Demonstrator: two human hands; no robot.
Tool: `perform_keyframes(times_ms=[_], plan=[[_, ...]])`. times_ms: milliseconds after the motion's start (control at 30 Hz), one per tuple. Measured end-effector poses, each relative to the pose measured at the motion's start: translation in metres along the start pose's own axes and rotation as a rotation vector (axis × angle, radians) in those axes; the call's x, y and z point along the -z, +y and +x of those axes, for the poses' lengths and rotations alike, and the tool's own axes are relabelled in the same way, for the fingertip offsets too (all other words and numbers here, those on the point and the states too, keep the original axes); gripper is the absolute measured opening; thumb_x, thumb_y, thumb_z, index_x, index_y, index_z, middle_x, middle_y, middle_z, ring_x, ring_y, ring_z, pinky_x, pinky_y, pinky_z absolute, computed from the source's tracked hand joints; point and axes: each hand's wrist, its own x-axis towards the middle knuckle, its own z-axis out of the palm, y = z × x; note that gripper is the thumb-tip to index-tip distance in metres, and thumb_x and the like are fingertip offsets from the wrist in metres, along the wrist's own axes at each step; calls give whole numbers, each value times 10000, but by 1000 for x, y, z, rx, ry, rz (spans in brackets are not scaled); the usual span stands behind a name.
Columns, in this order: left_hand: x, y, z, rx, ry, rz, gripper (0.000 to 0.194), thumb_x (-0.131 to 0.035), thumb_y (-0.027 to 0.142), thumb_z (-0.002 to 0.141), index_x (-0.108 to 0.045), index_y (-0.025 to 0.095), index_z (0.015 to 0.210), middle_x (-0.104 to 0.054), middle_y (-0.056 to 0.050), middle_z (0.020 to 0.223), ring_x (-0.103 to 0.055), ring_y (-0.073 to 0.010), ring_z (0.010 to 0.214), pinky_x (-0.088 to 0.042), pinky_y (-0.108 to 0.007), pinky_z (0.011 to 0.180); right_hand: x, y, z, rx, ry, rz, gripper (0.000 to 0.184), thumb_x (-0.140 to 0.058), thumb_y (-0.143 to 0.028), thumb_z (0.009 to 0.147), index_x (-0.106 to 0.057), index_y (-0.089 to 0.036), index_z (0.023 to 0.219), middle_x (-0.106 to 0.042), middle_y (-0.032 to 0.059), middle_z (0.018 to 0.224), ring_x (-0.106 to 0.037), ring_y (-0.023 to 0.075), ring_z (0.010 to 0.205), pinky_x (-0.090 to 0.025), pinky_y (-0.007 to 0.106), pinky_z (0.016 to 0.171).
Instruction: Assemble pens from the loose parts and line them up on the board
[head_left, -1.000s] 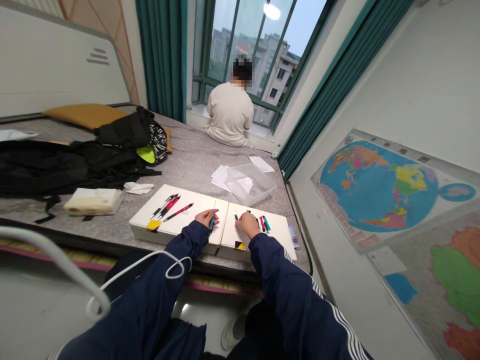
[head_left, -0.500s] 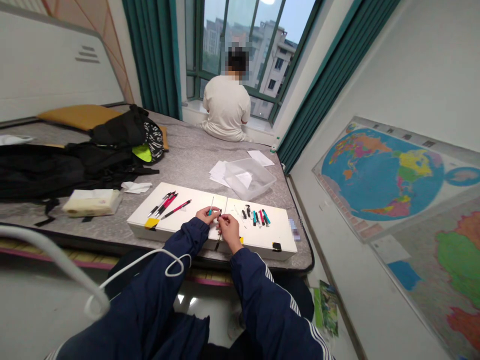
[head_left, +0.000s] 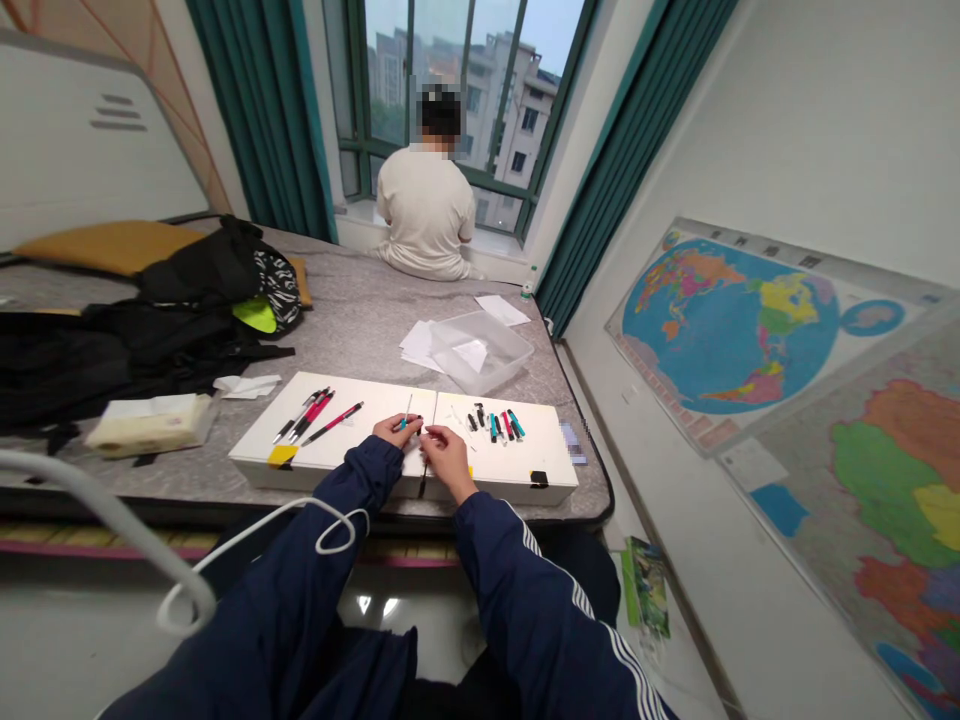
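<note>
My left hand [head_left: 394, 430] is closed around a teal pen part [head_left: 404, 424] with a thin white refill [head_left: 409, 404] standing up from it. Close beside it, my right hand [head_left: 450, 458] has its fingers pinched together near a small dark piece; what they hold is too small to make out. Both hands are over the middle of a long white box [head_left: 352, 462]. Assembled pens [head_left: 312, 414], red, black and silver, lie on its left part. To the right are several loose pen parts [head_left: 504, 425] in teal, black and red, with thin clear pieces near them.
Behind the box are a clear plastic bin [head_left: 484, 350] and white papers [head_left: 418, 345]. A tissue pack [head_left: 154, 424] and black bags [head_left: 127, 345] lie left on the grey mattress [head_left: 352, 300]. A person [head_left: 426, 210] sits by the window. A white cable [head_left: 259, 522] crosses my left sleeve.
The head view has turned slightly right, so the scene sits further left. Both hands stay close together over the box, with the pen part still in my left hand.
</note>
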Motion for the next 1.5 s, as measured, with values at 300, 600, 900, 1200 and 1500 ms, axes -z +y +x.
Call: perform_keyframes(times_ms=[300, 600, 900, 1200, 1500], plan=[[-3, 2, 0, -11, 61, 62, 362, -779, 412, 543, -710, 141, 772, -531, 14, 441, -344, -54, 336, -275, -187, 335, 120, -7, -47, 209, 14, -488, 247, -496, -347, 833, -669, -173, 861, -671, 46, 819, -589, 153, 701, -463, 260, 685], [-3, 7, -3, 21, 37, 86, 412, -784, 431, 526, -676, 125, 781, -531, 33, 463, -334, -38, 354, -277, -185, 351, 222, 17, 8, 18, 183, -885, 180, -532, -213, 739, -683, -148, 813, -683, 59, 803, -597, 164, 702, -440, 256, 706], [-2, 8, -3, 17, 37, 109, 411, -767, 436, 546, -676, 124, 798, -527, 34, 477, -354, -43, 359, -300, -195, 362, 217, 12, 30, 52, 7, -1005, 205, -537, -131, 750, -716, -169, 843, -688, 58, 850, -597, 157, 774, -398, 230, 761], [-3, 4, 0, 9, 38, 81, 421, -772, 441, 534, -676, 125, 794, -527, 35, 469, -361, -45, 357, -300, -192, 362, 212, 7, 32, 85, -30, -1082, 153, -578, -213, 775, -718, -162, 811, -684, 65, 817, -587, 161, 767, -371, 224, 727], [-2, 4, 1, 14, 33, 83, 411, -768, 433, 535, -673, 127, 793, -521, 37, 462, -381, -54, 352, -305, -195, 356, 207, 13, 35, 7, 45, -1139, 147, -555, -178, 737, -696, -138, 726, -672, 84, 740, -568, 157, 692, -340, 231, 648]])
